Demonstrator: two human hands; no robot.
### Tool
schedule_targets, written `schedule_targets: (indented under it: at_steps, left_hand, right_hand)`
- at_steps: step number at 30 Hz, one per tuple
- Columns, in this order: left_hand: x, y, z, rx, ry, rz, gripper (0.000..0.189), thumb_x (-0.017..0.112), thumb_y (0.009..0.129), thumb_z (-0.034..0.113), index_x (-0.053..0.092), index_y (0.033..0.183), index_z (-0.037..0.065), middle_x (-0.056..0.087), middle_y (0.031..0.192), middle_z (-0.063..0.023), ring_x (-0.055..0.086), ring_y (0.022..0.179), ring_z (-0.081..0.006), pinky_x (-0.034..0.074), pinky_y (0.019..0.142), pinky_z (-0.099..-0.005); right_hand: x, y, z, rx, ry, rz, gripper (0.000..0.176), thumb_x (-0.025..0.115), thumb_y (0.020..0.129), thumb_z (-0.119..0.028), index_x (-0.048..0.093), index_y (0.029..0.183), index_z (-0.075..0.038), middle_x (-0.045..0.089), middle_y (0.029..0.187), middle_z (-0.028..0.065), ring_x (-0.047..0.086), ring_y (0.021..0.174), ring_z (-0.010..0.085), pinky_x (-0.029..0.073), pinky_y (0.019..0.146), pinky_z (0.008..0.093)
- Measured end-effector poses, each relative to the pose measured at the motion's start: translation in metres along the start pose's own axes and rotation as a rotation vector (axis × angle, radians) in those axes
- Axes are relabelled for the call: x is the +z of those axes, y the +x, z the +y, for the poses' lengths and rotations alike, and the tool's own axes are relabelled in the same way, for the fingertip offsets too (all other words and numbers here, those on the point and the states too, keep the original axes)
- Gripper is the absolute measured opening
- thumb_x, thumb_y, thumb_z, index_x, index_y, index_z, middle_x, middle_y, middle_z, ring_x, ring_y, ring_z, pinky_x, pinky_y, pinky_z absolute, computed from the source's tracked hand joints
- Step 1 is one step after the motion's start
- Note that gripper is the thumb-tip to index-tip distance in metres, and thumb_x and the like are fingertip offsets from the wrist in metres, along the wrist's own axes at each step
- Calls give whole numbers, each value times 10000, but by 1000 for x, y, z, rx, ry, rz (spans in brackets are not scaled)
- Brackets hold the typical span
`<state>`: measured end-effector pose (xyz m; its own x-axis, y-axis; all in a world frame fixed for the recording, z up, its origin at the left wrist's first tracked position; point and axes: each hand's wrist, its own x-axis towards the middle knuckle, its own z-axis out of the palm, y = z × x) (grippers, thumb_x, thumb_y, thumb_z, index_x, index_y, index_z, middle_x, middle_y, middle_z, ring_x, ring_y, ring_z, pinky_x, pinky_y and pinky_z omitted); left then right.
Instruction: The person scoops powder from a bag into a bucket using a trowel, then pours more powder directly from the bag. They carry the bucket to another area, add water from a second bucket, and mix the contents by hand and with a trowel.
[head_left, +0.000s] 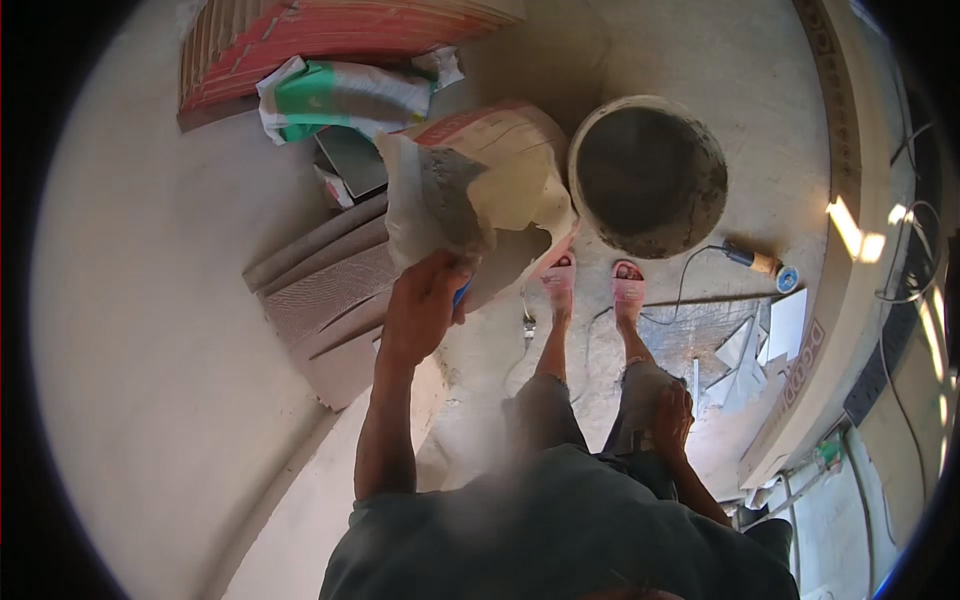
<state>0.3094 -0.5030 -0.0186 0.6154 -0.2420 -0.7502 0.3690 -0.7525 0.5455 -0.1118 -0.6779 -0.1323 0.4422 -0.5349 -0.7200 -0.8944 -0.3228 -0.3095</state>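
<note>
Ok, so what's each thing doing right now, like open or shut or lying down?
sack: open at the top, tilted, held up.
left hand: fingers shut on the sack's edge.
right hand: resting on the knee, holding nothing.
bucket: upright, uncovered, grey inside.
green bag: lying crumpled on the floor.
corded tool: lying down.

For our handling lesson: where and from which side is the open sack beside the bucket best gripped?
Probably the slack rim of the sack at its open mouth, from the near side, where the left hand grips it. The body looks bulky with no handle, and the bucket crowds the other side.
</note>
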Motion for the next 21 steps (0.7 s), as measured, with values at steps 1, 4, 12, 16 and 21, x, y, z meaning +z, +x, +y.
schedule_targets:
  at_steps: [1,4,12,16,21]
  left_hand:
    - [-22,-8,-11,-33,-25,22,246,491,917,215,623,952,10,539,624,-68,540,530,-144,450,528,-319]
    - [-59,-13,-51,-145,266,119,226,493,930,209,602,911,12,578,640,-97,616,579,-186,478,530,-346]
    - [-30,108,-137,144,1000,457,246,536,864,93,510,1002,-108,615,848,-217,682,705,-326,583,582,-381]
    - [27,176,-175,108,1020,313,230,520,860,92,553,994,-93,628,886,-221,679,717,-335,578,605,-386]
    - [11,103,-129,306,767,268,284,550,855,140,568,1057,-58,636,994,-259,656,907,-385,544,747,-458]
  right_hand:
    - [4,2,-7,-10,-12,-1,401,408,995,-302,520,1231,3,554,1169,256,508,1107,443,413,931,503]
    - [12,1,-23,-15,-47,29,404,407,999,-297,519,1226,18,547,1193,254,501,1128,439,412,945,491]
    - [42,-14,-38,-40,-12,30,403,396,1002,-304,521,1224,9,544,1191,251,499,1123,437,407,949,488]
    - [47,-21,-45,59,-16,15,404,381,1006,-314,520,1236,-13,541,1199,247,494,1129,432,399,957,487]
    - [57,-33,-46,145,-11,60,401,366,1007,-321,515,1240,-30,542,1192,241,489,1131,430,399,955,490]
